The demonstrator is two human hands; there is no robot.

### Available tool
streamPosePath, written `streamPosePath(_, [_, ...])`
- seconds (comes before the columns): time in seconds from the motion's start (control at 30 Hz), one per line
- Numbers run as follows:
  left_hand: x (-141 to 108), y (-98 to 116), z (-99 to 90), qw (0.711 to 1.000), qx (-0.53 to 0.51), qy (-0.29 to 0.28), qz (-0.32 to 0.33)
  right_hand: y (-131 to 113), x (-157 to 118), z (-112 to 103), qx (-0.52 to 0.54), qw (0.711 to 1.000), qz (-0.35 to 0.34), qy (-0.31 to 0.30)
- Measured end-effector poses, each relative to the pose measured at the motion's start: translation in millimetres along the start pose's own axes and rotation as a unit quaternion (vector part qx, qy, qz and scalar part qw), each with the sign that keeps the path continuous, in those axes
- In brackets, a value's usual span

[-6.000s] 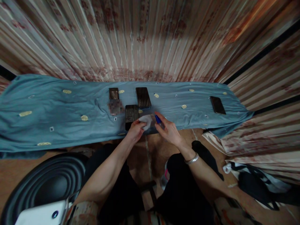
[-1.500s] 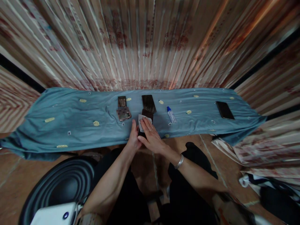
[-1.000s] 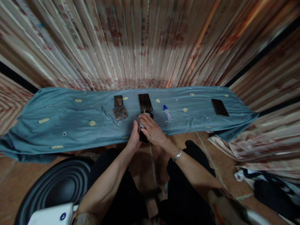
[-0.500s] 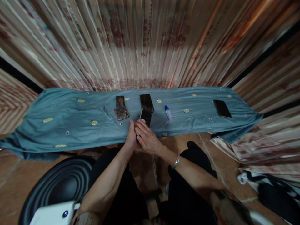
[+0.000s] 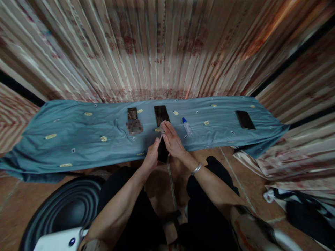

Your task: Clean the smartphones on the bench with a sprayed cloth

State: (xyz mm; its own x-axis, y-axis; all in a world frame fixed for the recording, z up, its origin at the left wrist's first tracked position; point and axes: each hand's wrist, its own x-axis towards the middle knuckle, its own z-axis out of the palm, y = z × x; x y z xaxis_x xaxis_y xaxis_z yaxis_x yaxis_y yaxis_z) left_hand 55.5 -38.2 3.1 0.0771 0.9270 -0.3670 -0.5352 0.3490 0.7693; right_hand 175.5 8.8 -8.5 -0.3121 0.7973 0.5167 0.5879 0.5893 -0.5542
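Near the cloth's front edge, my left hand [image 5: 151, 153] is closed on the side of a dark phone [image 5: 163, 150], which is tilted. My right hand [image 5: 173, 140] presses a small pale cloth or wipe [image 5: 162, 127] at the phone's upper edge, fingers together. Behind my hands a black phone [image 5: 161, 115] lies on the blue-green cloth [image 5: 115, 150]. Just right of my right hand is a clear bottle with a blue cap [image 5: 187, 127]. To the left lie a small dark phone [image 5: 132, 113] and a blurred-out item [image 5: 134, 127].
Another black phone [image 5: 245, 120] lies at the right of the cloth. Striped curtains [image 5: 162, 52] hang behind. At the lower left are a round black ridged object [image 5: 70, 205] and a white device [image 5: 59, 239]. Dark fabric [image 5: 300, 223] lies at the lower right.
The held phone has been lowered and turned, its dark face now below my fingers. My right hand has moved up to its upper edge with the wipe. The camera view has shifted slightly.
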Motion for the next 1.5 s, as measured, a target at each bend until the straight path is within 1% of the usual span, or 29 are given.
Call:
streamPosePath(0.13, [-4,7,2.1,1.0,-0.004,0.014,0.008,1,-2,3,0.013,0.999,0.036,0.001])
streamPosePath(0.27, [-3,14,1.5,0.999,-0.015,0.022,0.02,4,-5,7,0.024,0.997,0.079,-0.012])
streamPosePath(0.43, [2,13,-1.9,0.999,-0.039,0.013,0.03,3,-8,13,0.025,0.993,0.119,-0.005])
streamPosePath(0.53, [4,10,-0.9,0.998,-0.042,0.019,0.033,0,-7,14,0.01,0.994,0.105,0.002])
streamPosePath(0.67, [2,7,3.1,0.998,-0.038,0.035,0.018,-5,-5,13,-0.013,0.998,0.059,-0.01])
streamPosePath(0.77, [0,8,5.0,0.998,-0.046,0.04,0.019,-8,-4,13,-0.015,0.999,0.028,-0.017])
streamPosePath(0.83, [-2,10,4.9,0.998,-0.052,0.039,0.022,-8,-3,13,-0.01,0.999,0.019,-0.024])
streamPosePath(0.9, [-2,13,3.8,0.997,-0.057,0.034,0.03,-7,-3,12,-0.005,0.999,0.027,-0.027])
streamPosePath(1.0, [-2,17,1.4,0.997,-0.063,0.02,0.049,-4,-3,11,0.005,0.998,0.053,-0.028])
streamPosePath(1.1, [-2,20,0.3,0.996,-0.066,0.01,0.052,-1,-3,11,0.025,0.995,0.088,-0.032])
streamPosePath(1.17, [-2,20,0.6,0.997,-0.069,0.005,0.04,3,-2,12,0.052,0.991,0.12,-0.026])
streamPosePath(1.27, [-3,21,2.0,0.997,-0.076,-0.005,0.004,9,4,12,0.115,0.979,0.17,-0.002])
streamPosePath(1.37, [-5,21,3.5,0.996,-0.088,0.005,-0.023,13,10,10,0.156,0.964,0.216,0.008])
streamPosePath(1.5, [-3,21,4.7,0.995,-0.095,0.014,-0.023,8,11,11,0.168,0.953,0.251,0.0])
